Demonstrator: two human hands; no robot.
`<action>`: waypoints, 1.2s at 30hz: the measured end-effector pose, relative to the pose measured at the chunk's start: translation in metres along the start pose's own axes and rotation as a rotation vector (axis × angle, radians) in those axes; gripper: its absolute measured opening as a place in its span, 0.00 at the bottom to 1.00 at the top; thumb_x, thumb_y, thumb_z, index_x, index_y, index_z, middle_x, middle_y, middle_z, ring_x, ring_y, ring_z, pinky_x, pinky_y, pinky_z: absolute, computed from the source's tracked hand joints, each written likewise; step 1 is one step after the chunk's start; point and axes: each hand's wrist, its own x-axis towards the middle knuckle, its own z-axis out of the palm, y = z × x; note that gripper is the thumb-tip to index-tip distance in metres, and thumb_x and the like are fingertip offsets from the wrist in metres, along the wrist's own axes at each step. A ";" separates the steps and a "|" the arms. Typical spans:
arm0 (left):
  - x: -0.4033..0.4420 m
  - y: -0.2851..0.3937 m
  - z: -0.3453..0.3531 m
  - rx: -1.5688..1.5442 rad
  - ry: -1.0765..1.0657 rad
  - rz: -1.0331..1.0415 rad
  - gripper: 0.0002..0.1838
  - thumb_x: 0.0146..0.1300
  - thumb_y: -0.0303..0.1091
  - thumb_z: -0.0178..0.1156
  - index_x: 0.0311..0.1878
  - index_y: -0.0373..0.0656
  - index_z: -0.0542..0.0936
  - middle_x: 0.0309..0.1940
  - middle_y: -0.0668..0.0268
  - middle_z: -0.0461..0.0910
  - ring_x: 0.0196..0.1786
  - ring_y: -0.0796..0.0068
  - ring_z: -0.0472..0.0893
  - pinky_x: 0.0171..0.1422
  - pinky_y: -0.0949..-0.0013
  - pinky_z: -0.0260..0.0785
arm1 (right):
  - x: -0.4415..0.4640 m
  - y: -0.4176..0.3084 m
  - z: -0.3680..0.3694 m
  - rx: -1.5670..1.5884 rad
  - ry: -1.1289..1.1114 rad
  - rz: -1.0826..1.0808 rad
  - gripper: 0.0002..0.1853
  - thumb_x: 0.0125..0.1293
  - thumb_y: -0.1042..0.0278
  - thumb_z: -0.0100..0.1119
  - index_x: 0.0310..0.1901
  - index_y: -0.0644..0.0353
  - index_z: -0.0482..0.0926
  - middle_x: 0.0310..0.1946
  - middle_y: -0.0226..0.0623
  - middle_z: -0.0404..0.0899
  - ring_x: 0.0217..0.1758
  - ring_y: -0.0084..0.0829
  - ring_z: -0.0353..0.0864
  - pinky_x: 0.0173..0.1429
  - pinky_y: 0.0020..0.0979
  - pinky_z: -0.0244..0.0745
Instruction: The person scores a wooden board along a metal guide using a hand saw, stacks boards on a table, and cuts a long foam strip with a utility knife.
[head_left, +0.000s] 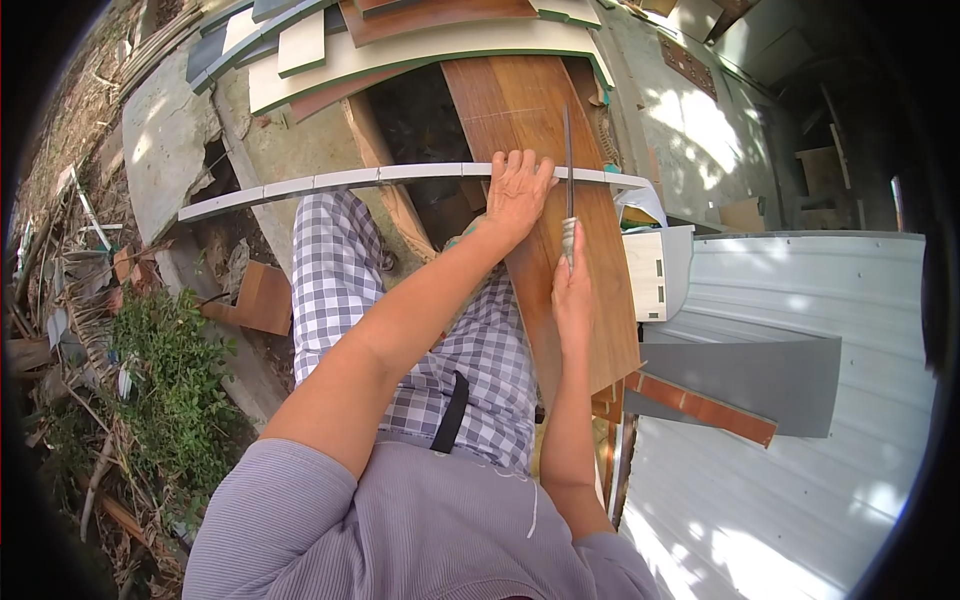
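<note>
A long, narrow white strip with dark cross lines along it lies across a brown wooden board. My left hand presses on the strip, its fingers curled over the far edge. My right hand grips the pale, wrapped-looking handle of a long-bladed tool. Its thin dark blade points away from me and crosses the strip just right of my left hand. Seen edge-on, the blade could be a knife or a saw; I cannot tell which. The strip's left end sticks out past my checked trouser leg.
Stacked panels and boards lie at the far side. To the right is a corrugated metal sheet bearing a grey panel and a reddish-brown strip. Green plants and debris cover the ground at left.
</note>
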 end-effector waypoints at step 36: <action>-0.005 -0.004 0.000 -0.015 0.011 0.021 0.10 0.62 0.41 0.61 0.36 0.47 0.75 0.34 0.62 0.71 0.42 0.61 0.72 0.53 0.56 0.58 | -0.091 0.010 0.001 -0.031 0.015 0.021 0.30 0.74 0.66 0.41 0.75 0.37 0.52 0.54 0.55 0.77 0.43 0.59 0.80 0.47 0.50 0.72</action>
